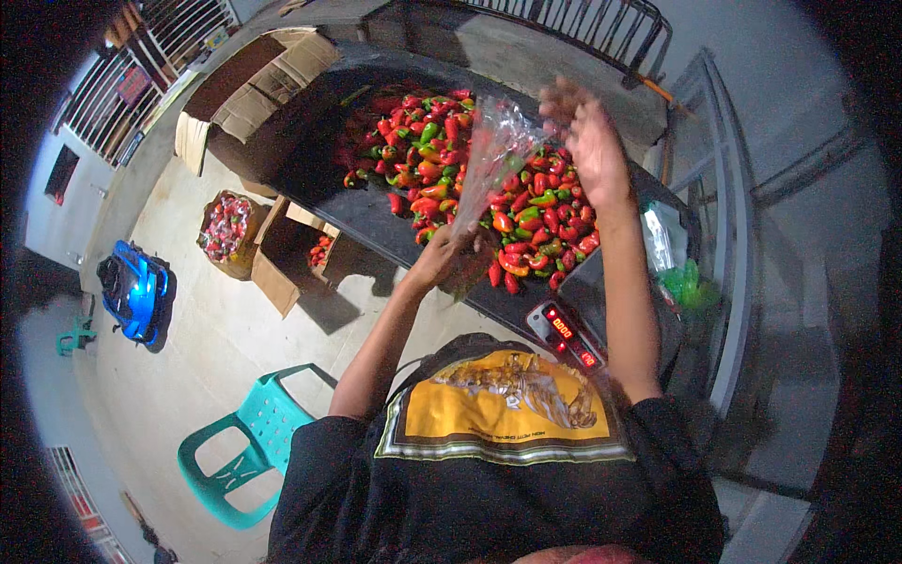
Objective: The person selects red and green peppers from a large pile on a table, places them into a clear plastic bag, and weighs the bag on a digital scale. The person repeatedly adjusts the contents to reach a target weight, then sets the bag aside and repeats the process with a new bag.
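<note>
In the head view my left hand [454, 254] grips the narrow lower end of a clear plastic bag [490, 162] above the near edge of a dark table [380, 229]. The bag's wide end spreads up and to the right over a pile of red, orange and green peppers [433, 169]. My right hand [588, 141] is raised beyond the bag's upper right side, blurred, its fingers apart; no object shows in it. A digital scale [567, 335] with a lit red display stands at the table's near edge, below the pile.
An open cardboard box [246, 92] sits at the table's far left. On the floor are a bag of peppers [227, 233], a smaller open box [282, 261], a green plastic chair [246, 437] and a blue toy vehicle [137, 292]. Green and clear plastic bags [687, 282] lie at right.
</note>
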{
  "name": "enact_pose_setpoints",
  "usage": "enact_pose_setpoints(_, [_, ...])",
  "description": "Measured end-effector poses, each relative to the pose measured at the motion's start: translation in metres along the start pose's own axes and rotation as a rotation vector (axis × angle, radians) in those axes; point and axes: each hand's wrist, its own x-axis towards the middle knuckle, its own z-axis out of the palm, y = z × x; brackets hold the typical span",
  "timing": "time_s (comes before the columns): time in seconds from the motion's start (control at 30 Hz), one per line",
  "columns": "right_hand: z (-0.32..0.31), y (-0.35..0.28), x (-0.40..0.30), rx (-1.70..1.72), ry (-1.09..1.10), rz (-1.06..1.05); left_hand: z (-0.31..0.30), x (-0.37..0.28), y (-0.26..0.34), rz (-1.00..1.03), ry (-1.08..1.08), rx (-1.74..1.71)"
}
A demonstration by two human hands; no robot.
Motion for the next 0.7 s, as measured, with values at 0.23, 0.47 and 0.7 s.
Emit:
enact_pose_setpoints(0.23, [0.059,0.059,-0.039,-0.192,0.085,-0.016,0.001,0.005,-0.008,-0.027,0.045,0.167])
enact_pose_setpoints(0.47, [0.001,-0.035,-0.008,-0.136,0.091,-0.18,-0.04,0.008,-0.047,0.14,0.036,0.161])
enact_pose_setpoints(0.7, [0.026,0.05,-0.055,-0.277,0.117,0.135,-0.014,0.013,-0.032,0.202,0.059,0.289])
